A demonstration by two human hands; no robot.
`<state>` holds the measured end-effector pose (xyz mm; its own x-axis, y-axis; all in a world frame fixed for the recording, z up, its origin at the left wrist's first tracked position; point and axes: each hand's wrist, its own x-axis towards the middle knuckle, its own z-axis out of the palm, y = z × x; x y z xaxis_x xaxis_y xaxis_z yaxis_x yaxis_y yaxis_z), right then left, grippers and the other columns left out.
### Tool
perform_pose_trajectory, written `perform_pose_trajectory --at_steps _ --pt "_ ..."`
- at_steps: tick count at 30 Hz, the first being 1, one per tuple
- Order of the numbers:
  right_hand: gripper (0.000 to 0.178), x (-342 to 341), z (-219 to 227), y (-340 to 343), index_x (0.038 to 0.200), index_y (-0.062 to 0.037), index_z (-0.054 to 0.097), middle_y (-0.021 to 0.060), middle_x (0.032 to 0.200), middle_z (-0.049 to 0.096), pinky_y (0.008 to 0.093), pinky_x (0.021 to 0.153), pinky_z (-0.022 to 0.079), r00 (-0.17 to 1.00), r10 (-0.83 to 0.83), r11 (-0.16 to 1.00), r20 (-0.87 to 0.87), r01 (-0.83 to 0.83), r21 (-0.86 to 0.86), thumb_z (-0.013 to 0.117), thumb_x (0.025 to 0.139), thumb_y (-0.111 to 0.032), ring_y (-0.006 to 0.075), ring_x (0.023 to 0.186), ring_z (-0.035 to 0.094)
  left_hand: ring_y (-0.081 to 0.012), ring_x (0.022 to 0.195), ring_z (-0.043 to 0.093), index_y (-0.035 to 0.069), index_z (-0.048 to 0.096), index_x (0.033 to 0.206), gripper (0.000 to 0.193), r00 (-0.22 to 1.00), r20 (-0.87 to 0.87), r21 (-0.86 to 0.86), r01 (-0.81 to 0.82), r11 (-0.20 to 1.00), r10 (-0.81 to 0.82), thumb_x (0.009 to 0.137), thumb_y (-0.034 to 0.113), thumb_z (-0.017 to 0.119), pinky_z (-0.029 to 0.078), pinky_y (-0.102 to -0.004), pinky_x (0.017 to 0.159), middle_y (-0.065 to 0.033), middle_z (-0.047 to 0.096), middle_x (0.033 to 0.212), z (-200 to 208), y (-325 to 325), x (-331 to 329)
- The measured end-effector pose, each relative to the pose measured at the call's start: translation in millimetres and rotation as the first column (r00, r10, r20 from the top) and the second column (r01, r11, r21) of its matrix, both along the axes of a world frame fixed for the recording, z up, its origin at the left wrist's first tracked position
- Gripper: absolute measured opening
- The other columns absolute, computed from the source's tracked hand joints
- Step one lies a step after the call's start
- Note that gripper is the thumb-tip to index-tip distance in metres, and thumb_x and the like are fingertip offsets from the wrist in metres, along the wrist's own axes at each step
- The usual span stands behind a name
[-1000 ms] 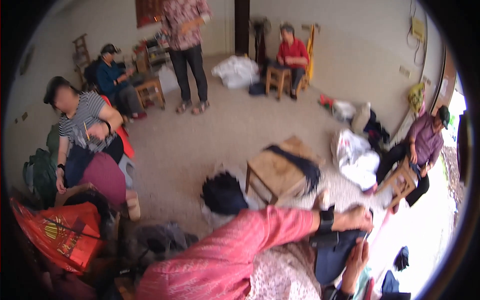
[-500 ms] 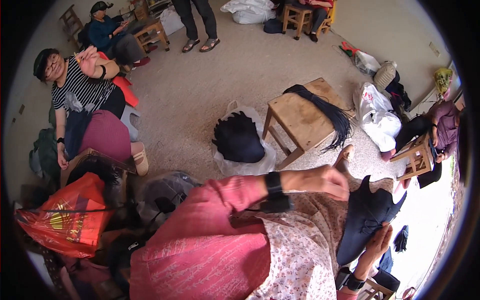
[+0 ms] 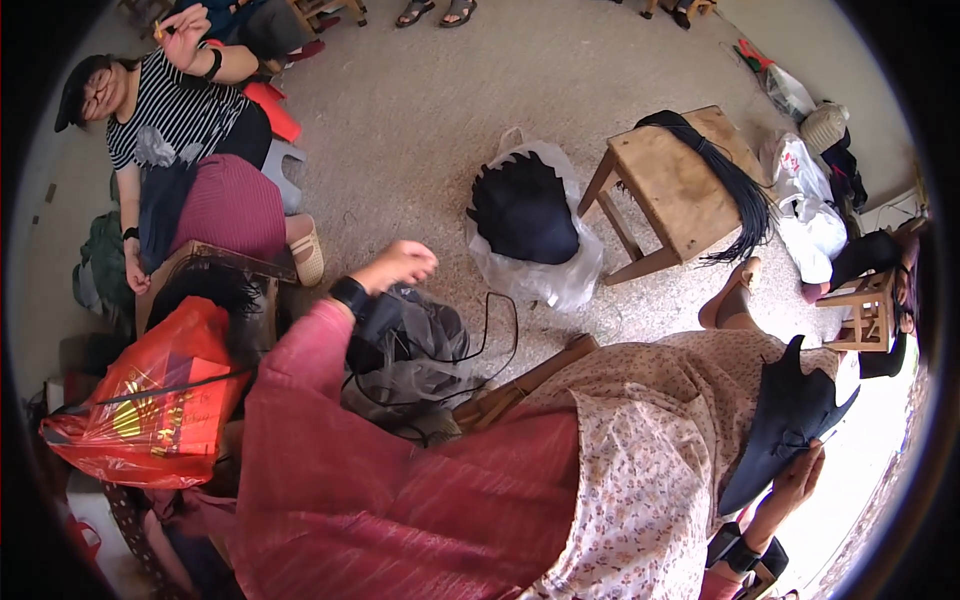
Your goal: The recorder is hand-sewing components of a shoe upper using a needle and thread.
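A flat black cloth piece [image 3: 775, 425] with pointed corners lies over my lap at the right. My right hand [image 3: 797, 478] grips its lower right edge, fingers curled behind it. A small gathered spot with dark thread ends shows on the cloth near those fingers. Far off to the left, my left hand [image 3: 403, 265] is raised, its fingers bent together in a pinch; what they hold, if anything, is too small to make out. Both wrists wear black bands. A floral apron [image 3: 650, 470] covers my lap.
A white plastic bag [image 3: 590, 270] holds black cut pieces [image 3: 525, 210]. Beside it, a wooden stool [image 3: 670, 190] bears a bundle of black cords [image 3: 715, 165]. A red bag [image 3: 160, 400] sits at left. A seated person [image 3: 190, 110] raises a hand at far left.
My left hand has swung far left, away from the cloth piece. My right hand keeps its grip on the cloth. The view has shifted, so the surroundings sit differently.
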<state>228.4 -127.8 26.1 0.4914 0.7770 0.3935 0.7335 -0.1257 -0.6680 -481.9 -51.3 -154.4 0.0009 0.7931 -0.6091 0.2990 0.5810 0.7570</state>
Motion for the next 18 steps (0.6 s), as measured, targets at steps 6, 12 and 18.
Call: perform_pose_trajectory --at_steps 6,12,18 --pt "0.027 -16 5 5 0.114 -0.0052 0.062 -0.0056 0.075 0.041 0.0164 0.050 0.019 0.989 0.048 0.995 -0.141 -0.036 0.091 0.049 0.102 -0.027 0.0000 0.061 0.028 -0.0134 0.077 0.063 0.009 0.069 0.104 0.027 0.947 -0.317 -0.229 -0.028 0.973 -0.047 0.083 0.026 0.069 0.051 -0.0299 0.059 -0.0050 0.068 0.092 -16 -40 -76" --pt "0.027 -19 9 4 0.114 -0.0087 0.062 -0.0058 0.079 0.048 0.0158 0.051 0.018 0.941 -0.062 0.998 -0.334 0.068 0.005 0.052 0.101 -0.030 -0.0017 0.062 0.029 -0.0174 0.073 0.065 0.001 0.068 0.105 0.039 0.873 -0.358 -0.476 0.136 0.869 -0.333 0.086 0.035 0.068 0.052 -0.0306 0.060 -0.0083 0.069 0.086 -52 -78 -94" --pt "0.027 -25 9 8 0.113 -0.0094 0.063 -0.0087 0.074 0.045 0.0164 0.050 0.016 0.905 -0.057 0.991 -0.421 0.102 0.087 0.053 0.100 -0.030 -0.0019 0.058 0.027 -0.0213 0.070 0.062 0.000 0.059 0.116 0.057 0.965 -0.001 -0.572 0.213 0.792 -0.261 0.091 0.050 0.060 0.052 -0.0336 0.065 -0.0134 0.065 0.091 -89 -90 -53"
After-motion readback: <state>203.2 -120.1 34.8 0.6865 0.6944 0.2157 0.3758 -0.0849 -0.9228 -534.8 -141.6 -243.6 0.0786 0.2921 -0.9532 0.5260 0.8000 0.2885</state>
